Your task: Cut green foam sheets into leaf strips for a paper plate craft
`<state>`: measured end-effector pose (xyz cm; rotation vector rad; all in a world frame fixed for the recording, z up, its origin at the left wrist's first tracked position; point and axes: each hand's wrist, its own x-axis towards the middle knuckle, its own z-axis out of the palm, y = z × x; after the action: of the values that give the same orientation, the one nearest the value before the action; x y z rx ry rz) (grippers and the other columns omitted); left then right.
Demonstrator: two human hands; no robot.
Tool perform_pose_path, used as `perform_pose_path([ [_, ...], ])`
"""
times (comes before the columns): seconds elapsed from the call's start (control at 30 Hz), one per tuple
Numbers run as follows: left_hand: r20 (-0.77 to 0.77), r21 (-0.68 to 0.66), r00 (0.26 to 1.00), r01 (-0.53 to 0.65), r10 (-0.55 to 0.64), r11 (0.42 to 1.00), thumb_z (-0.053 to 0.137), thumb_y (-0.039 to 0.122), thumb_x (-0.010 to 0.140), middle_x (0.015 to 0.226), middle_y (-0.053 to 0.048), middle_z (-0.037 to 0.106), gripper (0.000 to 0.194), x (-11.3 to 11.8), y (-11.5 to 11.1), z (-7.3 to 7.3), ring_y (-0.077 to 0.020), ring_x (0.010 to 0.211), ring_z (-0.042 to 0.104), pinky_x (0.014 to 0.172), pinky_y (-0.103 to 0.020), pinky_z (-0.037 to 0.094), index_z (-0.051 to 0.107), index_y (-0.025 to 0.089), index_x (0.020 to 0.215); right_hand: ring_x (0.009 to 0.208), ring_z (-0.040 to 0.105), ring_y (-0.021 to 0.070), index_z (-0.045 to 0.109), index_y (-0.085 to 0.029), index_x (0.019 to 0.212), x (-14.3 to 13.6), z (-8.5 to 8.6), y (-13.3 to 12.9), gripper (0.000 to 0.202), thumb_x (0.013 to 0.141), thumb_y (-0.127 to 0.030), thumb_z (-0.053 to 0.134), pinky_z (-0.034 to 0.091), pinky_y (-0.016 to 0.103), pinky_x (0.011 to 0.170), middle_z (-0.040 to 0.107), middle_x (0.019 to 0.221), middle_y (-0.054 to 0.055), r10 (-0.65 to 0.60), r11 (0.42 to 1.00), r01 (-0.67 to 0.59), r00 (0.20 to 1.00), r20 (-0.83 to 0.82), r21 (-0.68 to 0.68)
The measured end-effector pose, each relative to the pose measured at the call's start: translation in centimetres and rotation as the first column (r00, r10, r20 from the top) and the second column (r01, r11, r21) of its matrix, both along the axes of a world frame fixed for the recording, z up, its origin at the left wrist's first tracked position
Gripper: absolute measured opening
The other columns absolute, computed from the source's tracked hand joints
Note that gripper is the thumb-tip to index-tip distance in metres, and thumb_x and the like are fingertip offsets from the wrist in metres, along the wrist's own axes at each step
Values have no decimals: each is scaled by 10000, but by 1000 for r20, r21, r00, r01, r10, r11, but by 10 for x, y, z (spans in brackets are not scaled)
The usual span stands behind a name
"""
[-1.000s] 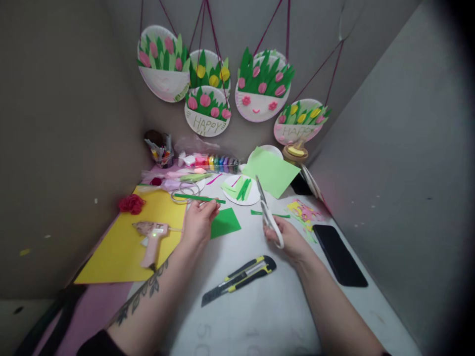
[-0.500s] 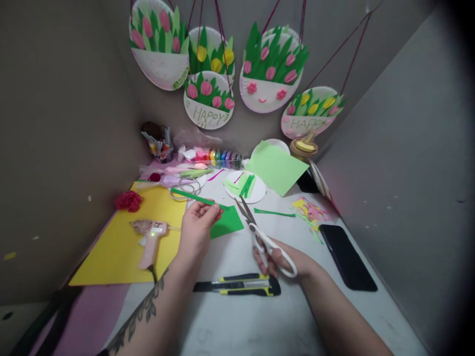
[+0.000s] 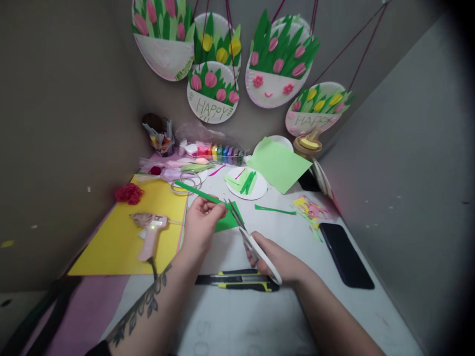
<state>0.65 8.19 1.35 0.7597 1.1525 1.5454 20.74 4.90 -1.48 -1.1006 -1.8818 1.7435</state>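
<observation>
Between its thumb and fingers, my left hand (image 3: 204, 217) pinches a narrow green paper strip (image 3: 193, 190) that slants up to the left. My right hand (image 3: 272, 257) is closed on the handles of white scissors (image 3: 260, 249). The scissor blades point up and left, slightly parted, close by the strip's end at my left fingertips. Beneath them lies a dark green paper sheet (image 3: 232, 221) on the table. A white paper plate (image 3: 260, 191) with green strips on it lies just behind.
A pink glue gun (image 3: 150, 240) rests on yellow paper (image 3: 107, 247) at left. Box cutters (image 3: 237, 281) lie in front, a black phone (image 3: 347, 254) at right. Light green paper (image 3: 280, 165) is at the back. Decorated plates (image 3: 280, 89) hang on the wall.
The scissors have moved left and up towards the strip's end, and their blades are closer together. My left hand keeps its pinch on the strip. The view has shifted slightly.
</observation>
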Motion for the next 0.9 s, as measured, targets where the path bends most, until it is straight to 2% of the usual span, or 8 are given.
perform_pose_path([
  [0.33, -38, -1, 999, 5, -5, 1000, 718, 222, 631, 570, 64, 565, 242, 2, -1, 0, -82, 557, 550, 596, -211, 465, 565, 158, 806, 638, 447, 116, 424, -200, 857, -1, 0, 1, 263, 675, -248, 608, 376, 241, 566, 506, 763, -17, -33, 999, 33, 999, 1, -33],
  [0.63, -62, -5, 998, -5, 4, 1000, 714, 227, 625, 577, 58, 558, 227, 2, -1, 0, -88, 565, 546, 593, -216, 457, 568, 158, 785, 639, 494, 124, 436, -203, 841, -2, 3, 2, 253, 641, -195, 589, 397, 239, 561, 531, 747, -19, -53, 997, 54, 998, 18, -57],
  [0.9, -82, -7, 997, -12, 12, 1000, 706, 226, 625, 583, 52, 569, 224, 3, -2, 1, -95, 567, 553, 590, -220, 445, 567, 158, 788, 640, 498, 125, 434, -207, 831, -4, 4, 2, 254, 638, -209, 599, 399, 238, 555, 544, 739, -22, -60, 996, 62, 998, 36, -70],
])
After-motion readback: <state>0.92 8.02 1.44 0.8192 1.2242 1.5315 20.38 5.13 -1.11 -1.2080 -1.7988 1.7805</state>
